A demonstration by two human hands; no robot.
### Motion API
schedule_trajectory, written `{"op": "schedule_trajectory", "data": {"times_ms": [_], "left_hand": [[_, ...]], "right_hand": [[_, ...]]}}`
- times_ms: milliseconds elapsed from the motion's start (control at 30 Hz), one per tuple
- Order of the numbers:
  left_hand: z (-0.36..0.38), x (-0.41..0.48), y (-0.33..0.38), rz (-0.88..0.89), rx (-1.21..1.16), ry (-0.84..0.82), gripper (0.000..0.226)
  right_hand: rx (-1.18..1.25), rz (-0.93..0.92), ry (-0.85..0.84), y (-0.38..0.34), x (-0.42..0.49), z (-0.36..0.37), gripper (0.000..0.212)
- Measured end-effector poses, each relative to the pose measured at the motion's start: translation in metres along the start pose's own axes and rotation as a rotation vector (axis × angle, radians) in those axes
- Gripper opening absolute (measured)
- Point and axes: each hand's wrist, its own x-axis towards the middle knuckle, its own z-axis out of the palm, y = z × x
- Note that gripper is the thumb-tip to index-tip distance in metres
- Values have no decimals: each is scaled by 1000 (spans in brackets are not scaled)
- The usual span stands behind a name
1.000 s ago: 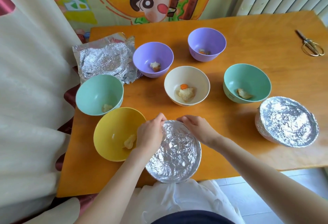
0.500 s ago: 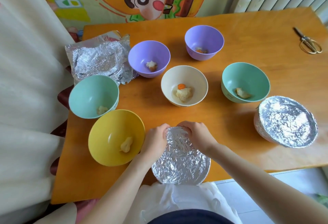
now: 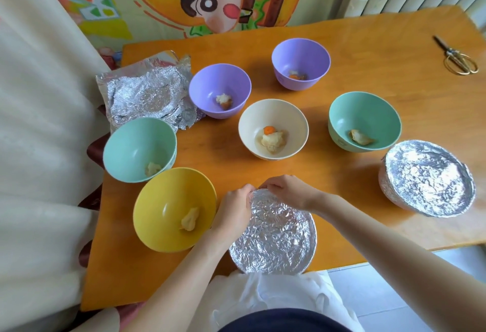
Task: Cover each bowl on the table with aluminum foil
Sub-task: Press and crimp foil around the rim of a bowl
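A foil-covered bowl (image 3: 273,237) stands at the table's near edge. My left hand (image 3: 232,209) grips its left rim with curled fingers, and my right hand (image 3: 289,191) pinches the foil at the far rim. A second foil-covered bowl (image 3: 427,177) sits at the right. Open bowls holding food scraps: yellow (image 3: 168,205), mint (image 3: 138,148), purple (image 3: 219,89), another purple (image 3: 301,62), cream (image 3: 273,127) and a second mint one (image 3: 364,120). Crumpled foil sheets (image 3: 147,95) lie at the far left.
Gold-handled scissors (image 3: 459,58) lie at the far right of the orange table (image 3: 342,42). A cream curtain hangs close along the table's left side. A cartoon cushion stands behind the table. Floor tiles show past the near right edge.
The foil-covered bowl has been turned and shifted slightly under my hands. Both hands have stayed on its far rim, working the foil edge.
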Motion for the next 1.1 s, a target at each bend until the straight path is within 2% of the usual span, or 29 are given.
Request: {"op": "schedule_trajectory", "data": {"times_ms": [133,233,300,400,500,667,767,867,967,1100], "left_hand": [[1,1,2,11,9,-11,29],[2,-3,5,27,40,-35,29],[0,-3,6,23,40,-20,27],[-8,2,0,-13,43,5,24],[-14,5,-5,-55,-6,-19,25],[-12,8,8,-10,-77,-26,31],[-9,7,5,-22,-74,-35,33],[-8,6,3,-18,-52,-29,35],[-9,5,4,-5,-30,-18,35],[-8,2,3,9,0,-18,33]], "right_hand": [[93,118,-60,-2,1,-3,47],[86,142,-86,-3,-2,-2,57],[170,147,-80,-2,0,-5,58],[290,134,33,2,-1,-6,49],[179,57,131,9,-9,-1,34],[93,-43,265,16,-14,13,33],[58,-53,279,18,-14,23,34],[44,-50,212,18,-11,14,33],[91,42,71,13,-5,4,33],[231,165,-47,9,-3,3,49]]}}
